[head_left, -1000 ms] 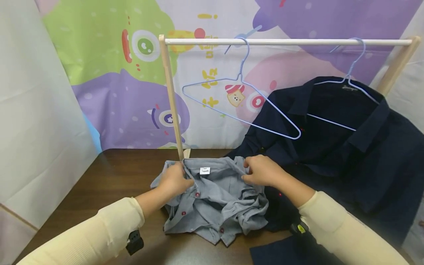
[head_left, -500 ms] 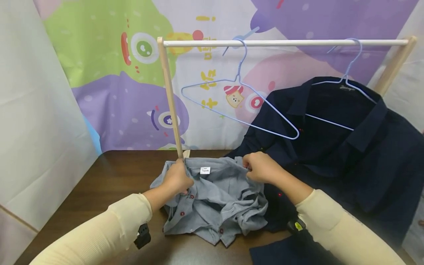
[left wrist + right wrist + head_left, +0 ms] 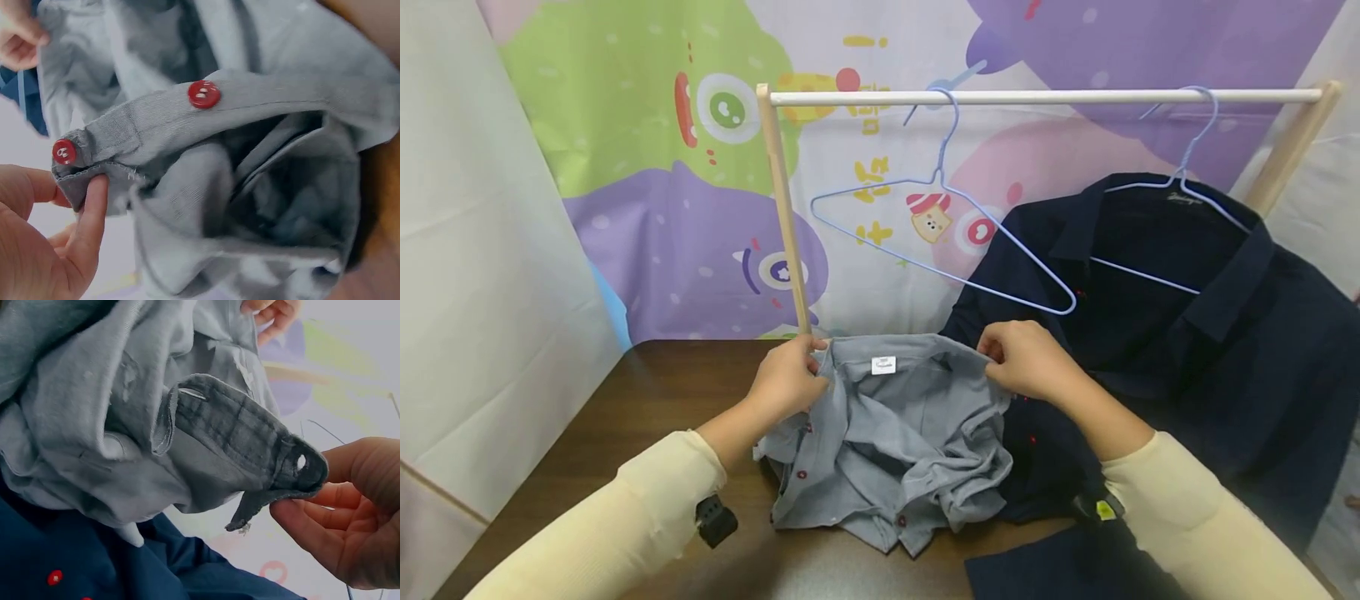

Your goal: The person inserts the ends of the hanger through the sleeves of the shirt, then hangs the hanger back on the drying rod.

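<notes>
A crumpled grey shirt point(image 3: 891, 450) with red buttons and a white label point(image 3: 883, 365) is in the head view, its upper edge raised and its lower part on the table. My left hand point(image 3: 784, 377) pinches the left end of that edge. In the left wrist view, thumb and fingers hold the corner beside a red button point(image 3: 64, 151). My right hand point(image 3: 1026, 360) grips the other end. In the right wrist view, its fingers pinch the tip of the strip point(image 3: 240, 434) with buttonholes.
Behind the shirt stands a rack with a white rod point(image 3: 1037, 97). From it hangs a bare blue hanger point(image 3: 942, 171). A navy shirt point(image 3: 1157, 358) on another hanger is at the right, spreading onto the brown table point(image 3: 700, 392). Navy cloth point(image 3: 1037, 571) lies at the front.
Both hands have risen and spread apart, lifting the grey shirt's upper edge and stretching it straighter. The label has moved up and slightly right. Rack and hangers have stayed put.
</notes>
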A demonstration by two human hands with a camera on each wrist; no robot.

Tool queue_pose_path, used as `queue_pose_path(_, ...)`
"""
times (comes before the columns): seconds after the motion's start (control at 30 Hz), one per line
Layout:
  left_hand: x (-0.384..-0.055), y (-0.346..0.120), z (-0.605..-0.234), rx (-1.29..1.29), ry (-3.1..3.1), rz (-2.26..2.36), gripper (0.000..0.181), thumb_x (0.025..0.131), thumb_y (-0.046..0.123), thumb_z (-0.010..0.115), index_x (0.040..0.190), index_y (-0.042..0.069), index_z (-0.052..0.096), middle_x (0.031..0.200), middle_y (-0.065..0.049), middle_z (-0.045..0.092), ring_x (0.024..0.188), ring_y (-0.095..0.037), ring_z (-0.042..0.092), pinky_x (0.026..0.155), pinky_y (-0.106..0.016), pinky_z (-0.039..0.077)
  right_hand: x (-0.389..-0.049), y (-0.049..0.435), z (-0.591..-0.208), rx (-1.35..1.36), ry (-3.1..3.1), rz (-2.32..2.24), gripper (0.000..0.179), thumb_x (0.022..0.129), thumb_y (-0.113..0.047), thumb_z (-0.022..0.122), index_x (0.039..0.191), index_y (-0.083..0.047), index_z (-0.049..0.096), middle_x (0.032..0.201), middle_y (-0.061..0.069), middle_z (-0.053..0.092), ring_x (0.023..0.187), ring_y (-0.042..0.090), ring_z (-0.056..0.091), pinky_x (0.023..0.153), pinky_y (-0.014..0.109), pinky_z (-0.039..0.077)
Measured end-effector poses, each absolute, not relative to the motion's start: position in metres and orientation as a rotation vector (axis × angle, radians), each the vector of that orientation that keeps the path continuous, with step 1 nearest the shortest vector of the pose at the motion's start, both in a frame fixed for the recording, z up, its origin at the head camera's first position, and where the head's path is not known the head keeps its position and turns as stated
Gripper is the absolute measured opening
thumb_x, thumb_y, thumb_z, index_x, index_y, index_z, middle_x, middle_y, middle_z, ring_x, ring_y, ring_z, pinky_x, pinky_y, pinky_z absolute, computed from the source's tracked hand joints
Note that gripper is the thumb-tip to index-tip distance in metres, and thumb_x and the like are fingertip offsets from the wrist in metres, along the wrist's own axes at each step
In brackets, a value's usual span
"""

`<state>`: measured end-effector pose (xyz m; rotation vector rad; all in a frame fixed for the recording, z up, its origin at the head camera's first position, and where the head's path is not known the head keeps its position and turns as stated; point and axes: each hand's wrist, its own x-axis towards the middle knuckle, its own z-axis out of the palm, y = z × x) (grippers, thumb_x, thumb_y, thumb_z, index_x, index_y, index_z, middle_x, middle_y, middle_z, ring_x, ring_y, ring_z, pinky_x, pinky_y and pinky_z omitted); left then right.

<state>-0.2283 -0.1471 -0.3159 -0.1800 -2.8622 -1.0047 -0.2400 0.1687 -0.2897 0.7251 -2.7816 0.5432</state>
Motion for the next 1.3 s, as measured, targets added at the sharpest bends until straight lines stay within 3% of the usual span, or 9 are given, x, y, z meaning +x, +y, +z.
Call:
queue_pose_path(0.17, -0.231, -0.162, -0.3, -0.302, -2.807, -0.853, 0.036, 0.078, 0.001, 0.062, 0.114, -0.001, 0.069, 0.093, -0.012, 0.069, 0.087, -0.028, 0.062, 0.072, -0.041, 0.05, -0.235, 0.178, -0.283, 0.67, -2.736, 0.541, 0.008, 0.078, 0.001, 0.066, 0.084, -0.004, 0.069, 0.072, 0.002, 0.064, 0.065, 0.019, 0.056, 0.062, 0.038, 0.048)
queue_pose_path(0.5, -0.229, -0.175, -0.272, -0.377, -2.656, -0.579, 0.023, 0.077, -0.001, 0.06, 0.094, 0.003, 0.075, 0.085, -0.01, 0.071, 0.071, -0.024, 0.059, 0.066, -0.044, 0.048, -0.225, 0.178, -0.273, 0.643, -2.634, 0.497, 0.007, 0.08, 0.001, 0.068, 0.086, -0.003, 0.069, 0.075, 0.006, 0.065, 0.067, 0.02, 0.057, 0.062, 0.039, 0.049)
queue_pose_path(0.73, -0.224, -0.172, -0.272, -0.4, -2.673, -0.596, 0.022, 0.078, 0.0, 0.062, 0.097, -0.001, 0.073, 0.084, -0.01, 0.07, 0.073, -0.025, 0.061, 0.07, -0.044, 0.049, -0.222, 0.172, -0.291, 0.719, -2.68, 0.548, 0.008, 0.078, 0.0, 0.071, 0.083, -0.005, 0.068, 0.072, 0.002, 0.064, 0.063, 0.016, 0.056, 0.059, 0.036, 0.049)
queue_pose_path(1.07, -0.215, -0.166, -0.281, -0.46, -2.699, -0.666, 0.027, 0.077, -0.003, 0.063, 0.101, 0.001, 0.073, 0.08, -0.005, 0.066, 0.066, -0.019, 0.051, 0.06, -0.033, 0.042, -0.224, 0.169, -0.308, 0.762, -2.783, 0.565, 0.016, 0.076, -0.001, 0.077, 0.088, -0.004, 0.066, 0.073, -0.001, 0.063, 0.065, 0.014, 0.056, 0.062, 0.035, 0.049)
queue_pose_path(1.3, -0.212, -0.163, -0.284, -0.485, -2.711, -0.651, 0.024, 0.074, -0.003, 0.063, 0.095, 0.003, 0.072, 0.078, -0.002, 0.063, 0.067, -0.019, 0.052, 0.062, -0.034, 0.044, -0.225, 0.171, -0.311, 0.767, -2.821, 0.543, 0.018, 0.075, -0.002, 0.078, 0.089, -0.003, 0.066, 0.071, -0.002, 0.062, 0.064, 0.013, 0.055, 0.062, 0.034, 0.049)
